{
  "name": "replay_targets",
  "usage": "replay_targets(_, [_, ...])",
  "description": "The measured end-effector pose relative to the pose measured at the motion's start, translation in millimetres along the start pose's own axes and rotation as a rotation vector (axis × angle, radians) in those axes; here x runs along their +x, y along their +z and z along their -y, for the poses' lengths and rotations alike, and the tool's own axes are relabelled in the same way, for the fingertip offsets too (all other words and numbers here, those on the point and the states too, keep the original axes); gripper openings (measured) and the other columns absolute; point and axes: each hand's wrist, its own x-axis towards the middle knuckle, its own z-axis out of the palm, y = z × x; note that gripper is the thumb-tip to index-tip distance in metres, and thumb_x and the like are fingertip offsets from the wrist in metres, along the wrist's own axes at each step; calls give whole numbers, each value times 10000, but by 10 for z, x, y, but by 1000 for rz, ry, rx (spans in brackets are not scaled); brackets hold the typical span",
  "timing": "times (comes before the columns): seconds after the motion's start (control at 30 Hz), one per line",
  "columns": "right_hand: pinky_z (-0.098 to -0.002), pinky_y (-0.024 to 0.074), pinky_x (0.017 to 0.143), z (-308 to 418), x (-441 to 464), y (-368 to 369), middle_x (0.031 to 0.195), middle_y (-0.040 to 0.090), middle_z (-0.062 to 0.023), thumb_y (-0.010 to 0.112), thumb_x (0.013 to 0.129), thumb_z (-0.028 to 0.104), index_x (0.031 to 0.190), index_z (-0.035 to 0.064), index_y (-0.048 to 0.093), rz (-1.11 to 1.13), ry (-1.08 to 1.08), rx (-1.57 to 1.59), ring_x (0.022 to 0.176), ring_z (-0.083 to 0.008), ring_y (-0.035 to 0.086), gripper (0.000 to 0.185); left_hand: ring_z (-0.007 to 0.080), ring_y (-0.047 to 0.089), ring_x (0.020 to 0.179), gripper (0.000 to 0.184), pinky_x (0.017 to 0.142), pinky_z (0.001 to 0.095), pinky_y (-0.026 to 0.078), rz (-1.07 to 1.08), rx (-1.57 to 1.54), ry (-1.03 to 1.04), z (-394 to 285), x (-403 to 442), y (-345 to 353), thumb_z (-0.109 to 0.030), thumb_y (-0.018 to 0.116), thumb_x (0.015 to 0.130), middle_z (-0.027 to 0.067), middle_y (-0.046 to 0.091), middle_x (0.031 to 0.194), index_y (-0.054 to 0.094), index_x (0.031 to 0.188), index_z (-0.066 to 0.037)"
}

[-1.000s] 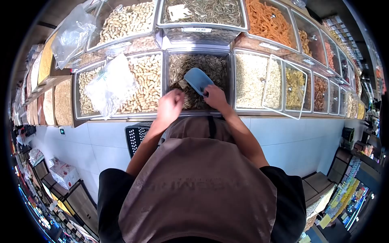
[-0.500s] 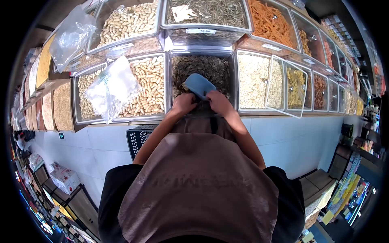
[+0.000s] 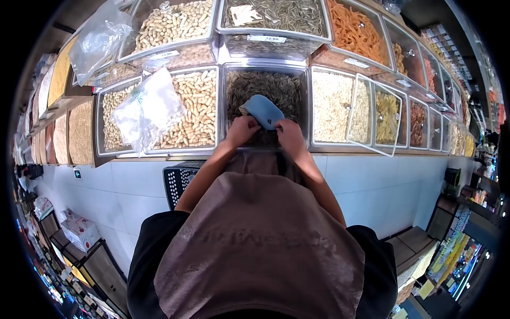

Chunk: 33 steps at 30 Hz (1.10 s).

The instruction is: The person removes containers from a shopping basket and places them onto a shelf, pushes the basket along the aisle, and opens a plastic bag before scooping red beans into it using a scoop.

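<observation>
A blue plastic scoop (image 3: 263, 109) lies slanted on dark striped sunflower seeds (image 3: 263, 85) in the bin in front of me. My left hand (image 3: 243, 131) is closed in a pinch just below the scoop's left side. What its fingertips hold, if anything, is too small to tell. At the scoop's lower right end, my right hand (image 3: 289, 135) has its fingertips pressed together against or right beside the edge. Whether they grip the scoop or something small is unclear. A small dark mark shows on the scoop between the hands.
To the left, a clear plastic bag (image 3: 151, 109) lies over unshelled peanuts (image 3: 194, 109). On the right, a loose clear lid (image 3: 372, 114) leans across bins of pale kernels (image 3: 332, 106). Higher bins (image 3: 273, 18) rise behind. A black crate (image 3: 180, 183) stands on the floor below left.
The scoop's lower end shows more fully, with the dark mark now visible. My right fingers have shifted slightly right along its edge, and my left hand stays close to where it was.
</observation>
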Motion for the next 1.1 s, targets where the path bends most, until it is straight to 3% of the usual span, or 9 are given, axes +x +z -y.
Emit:
replay_targets(0.13, [-430, 515, 792, 23, -8, -35, 932, 664, -212, 606, 844, 11, 935, -15, 672, -98, 43, 45, 895, -397, 646, 115, 126, 667, 587, 174, 534, 262, 509, -30, -437, -210, 36, 13, 11, -144, 757, 852, 86, 709, 741, 716, 918, 12])
replay_targets(0.23, [-402, 526, 775, 80, 5, -23, 917, 679, -202, 631, 848, 18, 937, -16, 678, -133, 102, 123, 871, -361, 673, 106, 103, 665, 600, 184, 513, 234, 491, -30, -445, -172, 81, -28, 31, -141, 754, 866, 66, 713, 760, 713, 961, 10])
replay_targets(0.33, [-378, 535, 758, 220, 1, -49, 891, 696, -186, 654, 855, 39, 943, -21, 673, -73, 214, 221, 845, -315, 698, 108, 108, 673, 609, 199, 511, 231, 486, -44, -486, -130, 29, -76, 6, -129, 758, 860, 64, 720, 796, 708, 993, 10])
replay_targets(0.47, [-358, 540, 737, 182, -45, 94, 868, 709, -174, 668, 858, 53, 953, -22, 670, -7, 172, 301, 823, -282, 711, 121, 102, 666, 629, 194, 534, 229, 487, -20, -470, -92, -46, -159, -45, -119, 741, 871, 61, 721, 820, 709, 1014, 9])
replay_targets(0.53, [-300, 532, 717, 198, -61, 141, 857, 722, -127, 690, 873, 54, 989, -14, 675, 87, 140, 314, 794, -177, 701, 135, 71, 624, 637, 189, 545, 208, 454, 130, -507, -84, -63, -203, -60, -110, 696, 901, 38, 708, 798, 709, 1050, 6])
replay_targets(0.77, [-315, 534, 697, 146, -20, 252, 845, 718, -144, 688, 860, 51, 934, -22, 672, 122, 174, 332, 786, -199, 703, 104, 55, 609, 661, 163, 551, 207, 439, 191, -482, -93, -72, -221, -98, -84, 679, 897, 35, 708, 800, 720, 1030, 1])
replay_targets(1.1, [-313, 519, 618, 33, -39, 287, 726, 697, -119, 685, 844, 75, 876, -24, 677, 140, 212, 295, 653, -172, 673, 104, 77, 647, 703, 134, 587, 213, 473, 242, -546, -91, 3, -176, -84, -120, 657, 936, 41, 716, 840, 706, 984, -4])
